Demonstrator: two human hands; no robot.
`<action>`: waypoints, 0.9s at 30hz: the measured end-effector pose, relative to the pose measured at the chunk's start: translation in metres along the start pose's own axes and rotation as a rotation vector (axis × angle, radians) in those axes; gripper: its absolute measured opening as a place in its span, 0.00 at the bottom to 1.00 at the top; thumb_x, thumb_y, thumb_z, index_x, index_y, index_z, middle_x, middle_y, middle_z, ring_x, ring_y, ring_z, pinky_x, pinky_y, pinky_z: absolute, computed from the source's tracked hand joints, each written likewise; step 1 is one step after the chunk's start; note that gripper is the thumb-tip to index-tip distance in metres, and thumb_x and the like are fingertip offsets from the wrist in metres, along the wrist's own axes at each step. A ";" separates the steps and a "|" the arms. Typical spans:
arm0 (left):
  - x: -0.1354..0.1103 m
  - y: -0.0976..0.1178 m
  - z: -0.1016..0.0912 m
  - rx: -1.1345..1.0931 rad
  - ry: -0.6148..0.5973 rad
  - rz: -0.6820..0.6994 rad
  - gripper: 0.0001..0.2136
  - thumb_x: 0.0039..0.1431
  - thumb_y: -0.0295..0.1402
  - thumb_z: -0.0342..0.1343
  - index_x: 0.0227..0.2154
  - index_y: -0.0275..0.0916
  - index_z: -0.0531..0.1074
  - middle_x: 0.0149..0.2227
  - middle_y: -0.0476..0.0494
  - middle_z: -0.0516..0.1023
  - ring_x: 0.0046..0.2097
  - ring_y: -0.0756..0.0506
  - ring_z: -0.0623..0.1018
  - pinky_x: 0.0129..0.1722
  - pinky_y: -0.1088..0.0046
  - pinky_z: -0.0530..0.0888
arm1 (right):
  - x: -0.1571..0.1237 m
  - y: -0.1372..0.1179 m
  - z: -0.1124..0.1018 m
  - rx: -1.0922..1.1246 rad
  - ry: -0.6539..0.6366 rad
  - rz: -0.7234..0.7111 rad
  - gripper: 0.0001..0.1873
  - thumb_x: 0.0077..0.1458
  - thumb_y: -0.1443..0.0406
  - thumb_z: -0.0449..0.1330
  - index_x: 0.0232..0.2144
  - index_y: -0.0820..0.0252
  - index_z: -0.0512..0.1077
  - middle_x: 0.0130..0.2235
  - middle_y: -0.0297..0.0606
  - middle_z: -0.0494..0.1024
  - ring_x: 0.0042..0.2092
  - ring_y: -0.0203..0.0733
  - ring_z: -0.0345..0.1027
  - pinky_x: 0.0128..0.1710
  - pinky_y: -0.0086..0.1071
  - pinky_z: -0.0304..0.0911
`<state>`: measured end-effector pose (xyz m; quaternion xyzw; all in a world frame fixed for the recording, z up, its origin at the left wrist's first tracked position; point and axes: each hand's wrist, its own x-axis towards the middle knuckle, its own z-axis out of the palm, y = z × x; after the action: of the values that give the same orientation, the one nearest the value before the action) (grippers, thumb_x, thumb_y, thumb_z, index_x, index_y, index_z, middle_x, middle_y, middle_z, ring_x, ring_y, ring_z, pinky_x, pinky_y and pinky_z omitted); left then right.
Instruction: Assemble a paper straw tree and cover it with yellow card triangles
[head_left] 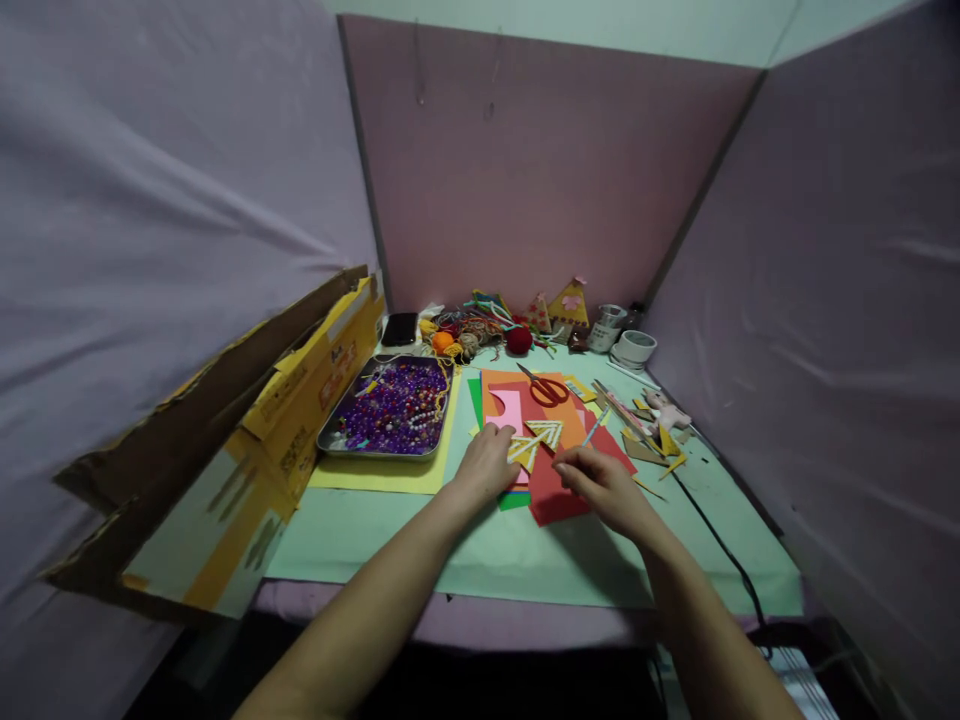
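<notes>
My left hand (486, 465) rests its fingertips at the edge of a yellow paper cut-out with white dotted trim (534, 447), which is shaped like an arrow or tree. My right hand (604, 490) pinches near the cut-out's right side, and a thin pale stick (596, 427) seems to rise from its fingers. Under both hands lie overlapping sheets of red, orange, pink and green paper (551, 500). Red-handled scissors (547, 390) lie open on the orange sheet, beyond my hands.
A metal tray of purple beads (390, 408) stands on yellow paper at the left, beside a yellow cardboard box (315, 385). Twine, a red pompom (518, 341), paper triangles and white tape rolls (634, 348) line the back. Paper scraps lie right, and a black cable (720, 530) crosses the mint mat.
</notes>
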<state>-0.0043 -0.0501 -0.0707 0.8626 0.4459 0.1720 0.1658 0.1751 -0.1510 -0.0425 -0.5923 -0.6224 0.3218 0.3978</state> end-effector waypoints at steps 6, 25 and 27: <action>0.001 -0.009 -0.003 -0.209 0.123 0.100 0.23 0.51 0.30 0.57 0.52 0.37 0.66 0.48 0.39 0.69 0.48 0.43 0.73 0.51 0.65 0.70 | 0.008 0.012 0.004 0.068 0.172 0.005 0.14 0.56 0.54 0.56 0.30 0.59 0.71 0.25 0.32 0.69 0.27 0.35 0.61 0.28 0.29 0.57; 0.006 -0.016 0.005 -0.237 0.003 0.170 0.26 0.51 0.35 0.59 0.54 0.36 0.65 0.50 0.36 0.70 0.52 0.39 0.72 0.53 0.60 0.69 | 0.069 0.084 -0.153 -0.413 0.698 0.126 0.21 0.54 0.53 0.54 0.37 0.67 0.74 0.36 0.46 0.79 0.35 0.42 0.69 0.38 0.35 0.64; 0.004 -0.015 0.006 -0.259 -0.005 0.174 0.26 0.51 0.34 0.59 0.54 0.36 0.65 0.51 0.36 0.70 0.53 0.38 0.72 0.54 0.60 0.69 | 0.101 0.087 -0.171 -0.521 0.696 0.143 0.18 0.54 0.60 0.54 0.40 0.69 0.74 0.41 0.50 0.78 0.41 0.44 0.69 0.43 0.36 0.62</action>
<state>-0.0104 -0.0392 -0.0816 0.8698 0.3434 0.2395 0.2612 0.3687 -0.0551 -0.0254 -0.7875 -0.4693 -0.0377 0.3978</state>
